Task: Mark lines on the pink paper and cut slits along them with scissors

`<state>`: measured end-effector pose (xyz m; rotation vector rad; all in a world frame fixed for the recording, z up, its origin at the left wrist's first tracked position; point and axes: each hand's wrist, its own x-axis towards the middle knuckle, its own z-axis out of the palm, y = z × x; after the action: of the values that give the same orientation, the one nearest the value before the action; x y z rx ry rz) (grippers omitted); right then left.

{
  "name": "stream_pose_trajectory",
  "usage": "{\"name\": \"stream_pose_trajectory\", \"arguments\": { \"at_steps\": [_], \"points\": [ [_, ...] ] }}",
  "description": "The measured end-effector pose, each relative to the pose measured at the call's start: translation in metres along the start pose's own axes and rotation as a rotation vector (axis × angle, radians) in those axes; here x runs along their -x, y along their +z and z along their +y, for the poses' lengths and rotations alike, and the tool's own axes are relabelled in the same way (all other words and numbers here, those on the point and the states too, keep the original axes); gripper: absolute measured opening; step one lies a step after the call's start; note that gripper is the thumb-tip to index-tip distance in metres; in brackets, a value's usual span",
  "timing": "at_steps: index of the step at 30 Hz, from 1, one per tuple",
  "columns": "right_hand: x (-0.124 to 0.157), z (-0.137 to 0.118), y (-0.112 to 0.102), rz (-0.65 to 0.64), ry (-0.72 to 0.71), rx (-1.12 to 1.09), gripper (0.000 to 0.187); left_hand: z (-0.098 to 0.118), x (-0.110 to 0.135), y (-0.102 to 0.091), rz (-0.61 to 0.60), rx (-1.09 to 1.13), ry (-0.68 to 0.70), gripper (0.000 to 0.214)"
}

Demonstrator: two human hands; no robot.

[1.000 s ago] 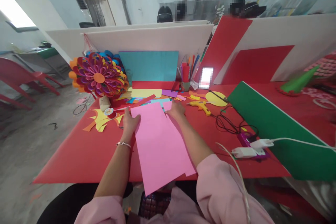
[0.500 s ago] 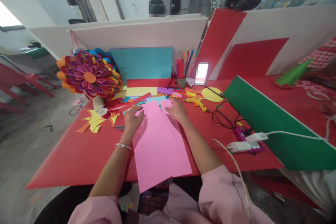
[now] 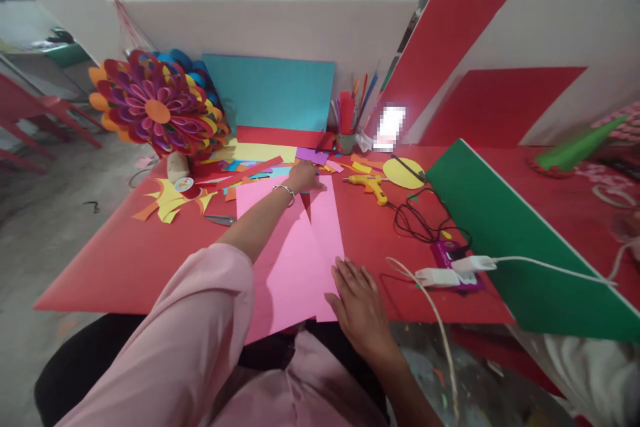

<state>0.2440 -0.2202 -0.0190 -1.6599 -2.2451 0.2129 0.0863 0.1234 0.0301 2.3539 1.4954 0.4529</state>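
Two pink paper sheets (image 3: 283,260) lie overlapped on the red table (image 3: 125,260) in front of me, with a narrow red gap between them near the far end. My left hand (image 3: 304,176) reaches forward and rests on their far edge, fingers stretched out toward the right, among coloured paper scraps (image 3: 260,170). My right hand (image 3: 357,303) lies flat and spread at the near right corner of the pink paper, by the table's front edge. Neither hand holds anything.
A big paper flower (image 3: 157,107) stands at the back left, with scissors (image 3: 220,219) left of the pink sheets. A yellow glue gun (image 3: 367,185), black cable and power strip (image 3: 447,273) lie to the right. A green board (image 3: 515,233) slants there. A pen cup (image 3: 347,127) stands behind.
My right hand has pulled back from the far end of the pink paper to its near right corner. My left hand has reached further forward and to the right. The camera has tilted down.
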Motion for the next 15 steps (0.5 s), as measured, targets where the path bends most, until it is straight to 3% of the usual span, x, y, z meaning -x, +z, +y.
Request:
{"name": "stream_pose_trajectory", "arguments": {
  "at_steps": [4, 8, 11, 15],
  "points": [
    [-0.002, 0.009, -0.002, 0.015, -0.028, -0.034, 0.047, -0.002, -0.014, 0.005, -0.027, 0.014, -0.027, 0.051],
    [0.001, 0.008, 0.004, 0.061, -0.019, -0.08, 0.046, -0.003, -0.017, -0.004, -0.049, 0.121, -0.046, 0.037],
    [0.004, 0.011, 0.008, 0.16, 0.044, -0.134, 0.056, -0.003, -0.014, -0.021, -0.032, 0.258, -0.025, 0.029],
    [0.006, 0.016, 0.013, 0.283, 0.13, -0.214, 0.072, -0.009, -0.003, -0.065, 0.097, 0.395, 0.013, 0.02]
  ]
}}
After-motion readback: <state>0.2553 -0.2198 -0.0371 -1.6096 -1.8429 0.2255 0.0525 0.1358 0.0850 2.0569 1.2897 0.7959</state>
